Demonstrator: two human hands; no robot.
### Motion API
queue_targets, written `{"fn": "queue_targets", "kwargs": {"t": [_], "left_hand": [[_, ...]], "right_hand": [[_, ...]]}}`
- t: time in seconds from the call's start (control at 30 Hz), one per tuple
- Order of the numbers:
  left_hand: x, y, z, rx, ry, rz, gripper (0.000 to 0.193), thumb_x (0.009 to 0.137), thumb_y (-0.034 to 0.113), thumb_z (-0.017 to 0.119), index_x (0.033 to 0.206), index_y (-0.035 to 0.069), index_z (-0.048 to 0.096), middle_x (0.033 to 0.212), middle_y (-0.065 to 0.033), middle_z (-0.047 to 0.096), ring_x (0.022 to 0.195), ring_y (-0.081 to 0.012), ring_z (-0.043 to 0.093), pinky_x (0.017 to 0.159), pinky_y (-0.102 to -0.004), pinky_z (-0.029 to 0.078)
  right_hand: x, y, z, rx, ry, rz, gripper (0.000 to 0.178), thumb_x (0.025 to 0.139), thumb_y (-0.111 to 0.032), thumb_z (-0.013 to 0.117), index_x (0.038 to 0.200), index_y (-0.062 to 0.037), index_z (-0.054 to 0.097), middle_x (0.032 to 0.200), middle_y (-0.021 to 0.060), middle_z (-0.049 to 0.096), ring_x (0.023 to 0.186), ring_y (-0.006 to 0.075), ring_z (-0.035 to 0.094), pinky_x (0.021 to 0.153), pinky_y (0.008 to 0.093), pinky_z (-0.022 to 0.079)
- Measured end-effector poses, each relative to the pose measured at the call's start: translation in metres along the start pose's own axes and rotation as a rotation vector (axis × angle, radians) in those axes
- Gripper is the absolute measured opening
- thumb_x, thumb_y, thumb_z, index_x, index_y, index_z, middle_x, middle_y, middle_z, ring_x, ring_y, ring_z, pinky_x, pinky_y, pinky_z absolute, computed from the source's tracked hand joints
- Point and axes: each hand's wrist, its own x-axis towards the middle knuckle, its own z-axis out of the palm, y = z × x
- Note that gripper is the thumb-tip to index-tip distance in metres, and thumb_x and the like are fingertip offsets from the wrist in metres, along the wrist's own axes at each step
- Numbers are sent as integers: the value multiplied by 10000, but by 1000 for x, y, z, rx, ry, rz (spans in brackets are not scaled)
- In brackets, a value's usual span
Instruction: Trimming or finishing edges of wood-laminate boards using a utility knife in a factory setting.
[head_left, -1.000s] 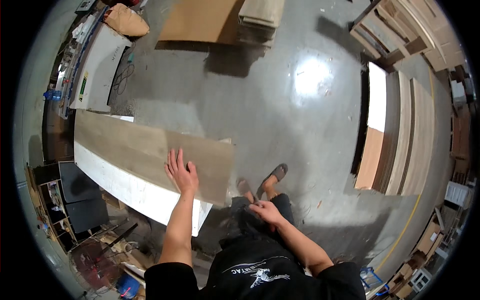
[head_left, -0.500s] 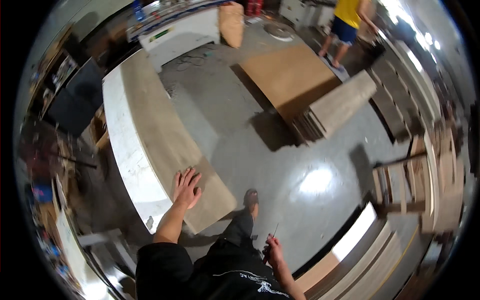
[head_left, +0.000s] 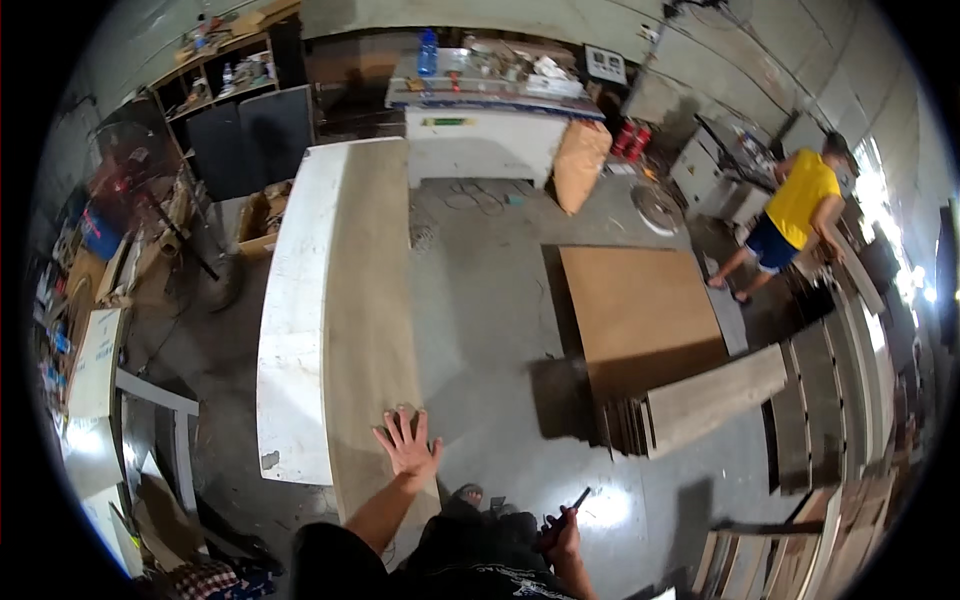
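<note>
My left hand (head_left: 408, 445) lies flat with fingers spread on the near end of a long tan wooden board (head_left: 366, 300). The board rests on a long white table (head_left: 290, 330) that runs away from me. My right hand (head_left: 562, 530) is low by my waist, closed around a thin dark pencil-like tool (head_left: 572, 503) that sticks up from the fist. My dark shirt fills the bottom edge of the view.
A brown sheet (head_left: 635, 315) lies on the concrete floor to the right, with a stack of grey planks (head_left: 700, 400) beside it. A person in a yellow shirt (head_left: 800, 200) stands at the far right. A cluttered white workbench (head_left: 490, 100) and shelves stand at the back.
The view has swung upward, so the far workshop shows now. My left hand stays flat on the board's near end. My right hand still holds the dark tool by my waist.
</note>
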Motion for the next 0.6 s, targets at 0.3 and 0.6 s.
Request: {"fn": "queue_targets", "kwargs": {"t": [0.3,0.6], "left_hand": [[21,13,-6,-11,-66,-165,699,916,277,606,1578,278,381,1676,-170,267,1541,-525,121,1184,-776,46],[41,33,5,30,32,-502,693,882,166,608,1539,332,464,1649,-133,323,1532,-516,167,1152,-811,72]], "right_hand": [[183,-87,63,-829,-599,-344,245,1039,-282,567,1198,-109,637,851,81,695,642,227,653,531,366,550],[285,-245,277,-608,-695,160,214,1042,-314,580,1231,-215,588,895,24,645,681,190,604,574,364,482]]}}
